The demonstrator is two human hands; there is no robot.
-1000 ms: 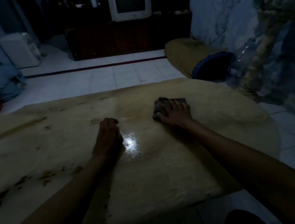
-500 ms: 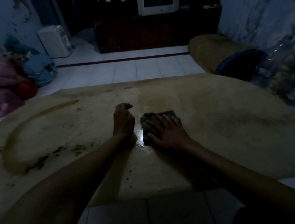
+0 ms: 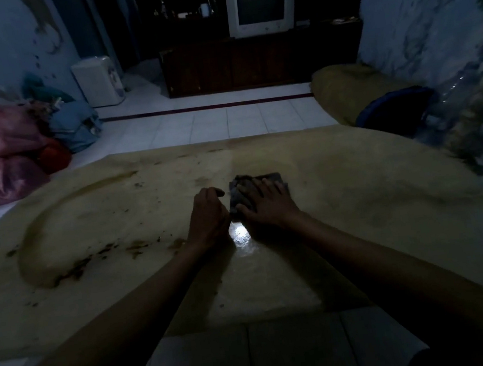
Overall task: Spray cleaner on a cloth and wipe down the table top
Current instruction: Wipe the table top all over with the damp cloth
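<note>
A low yellowish table top fills the middle of the dim head view, with dark stains across its left half and a wet shine near the centre. A dark folded cloth lies on it at the centre. My right hand presses flat on the cloth with fingers spread. My left hand rests on the table just left of the cloth, its fingers curled and holding nothing that I can see. No spray bottle is in view.
White tiled floor surrounds the table. Pink and blue bundles are piled at the left, with a white appliance behind them. A dark cabinet carrying a TV stands at the back. A yellow cushion lies at the right.
My right hand slid the cloth leftward until it sits beside my left hand. The view swung to the left, showing more of the stained left half of the table.
</note>
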